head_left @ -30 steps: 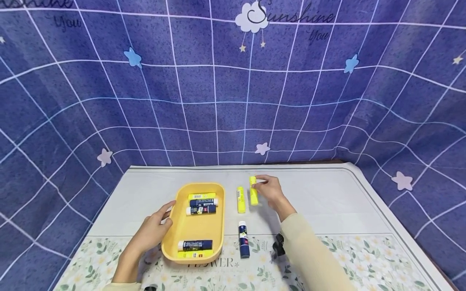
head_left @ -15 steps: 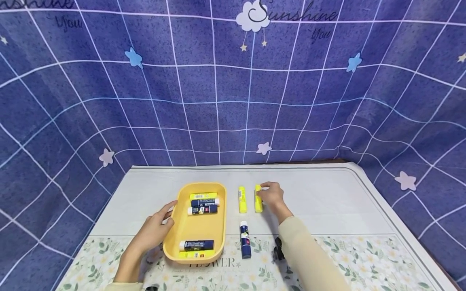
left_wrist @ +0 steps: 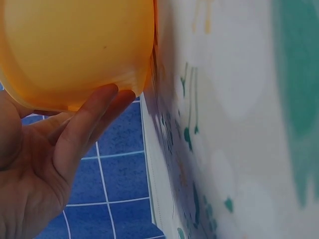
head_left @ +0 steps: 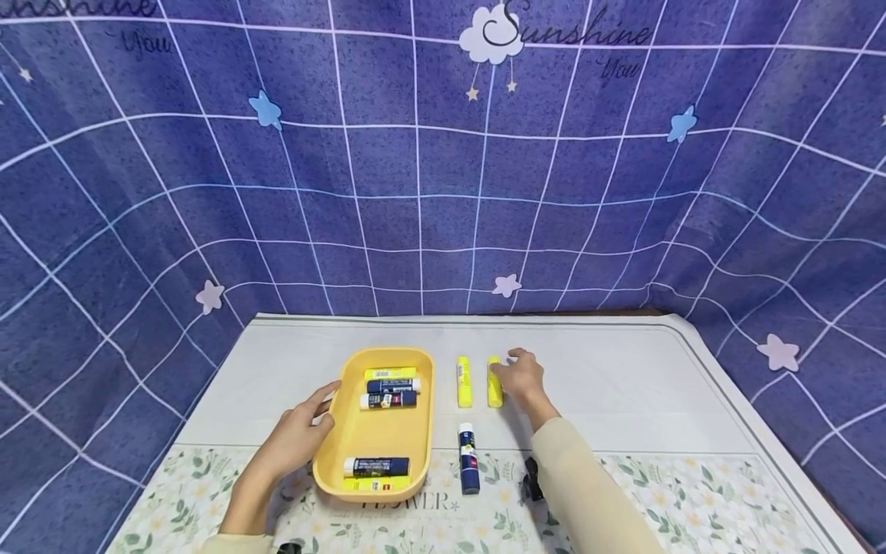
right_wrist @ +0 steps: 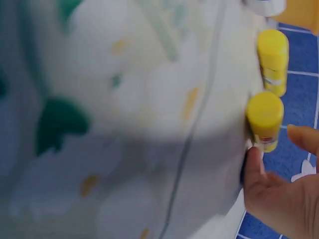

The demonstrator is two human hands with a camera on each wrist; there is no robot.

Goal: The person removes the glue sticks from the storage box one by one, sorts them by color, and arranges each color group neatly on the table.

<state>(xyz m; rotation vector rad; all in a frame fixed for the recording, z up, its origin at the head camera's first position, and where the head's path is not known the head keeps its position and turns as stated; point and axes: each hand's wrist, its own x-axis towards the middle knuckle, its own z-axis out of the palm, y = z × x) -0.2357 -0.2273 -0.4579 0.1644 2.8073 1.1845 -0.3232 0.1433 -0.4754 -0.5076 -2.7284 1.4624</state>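
Observation:
My left hand (head_left: 298, 435) rests against the left side of a yellow tray (head_left: 374, 438), its fingers (left_wrist: 79, 132) fairly straight along the outer wall. Inside the tray, yellow and navy glue sticks lie crosswise in two groups, such as the navy glue stick (head_left: 377, 467) near the front. To the right, two yellow glue sticks lie side by side on the table. My right hand (head_left: 522, 379) is at the right-hand glue stick (head_left: 494, 388), thumb beside it and the other fingers spread apart from it. The left-hand glue stick (head_left: 464, 382) lies parallel, a short gap away.
A navy glue stick (head_left: 468, 459) with a white cap lies in front of the yellow pair. The table (head_left: 623, 377) has a white back part and a flower-printed front part. Behind it hangs a blue checked curtain (head_left: 443, 169) with stars.
My right hand has lowered the yellow glue stick to the table beside the other one and loosened its fingers from it. The left hand has stayed at the tray.

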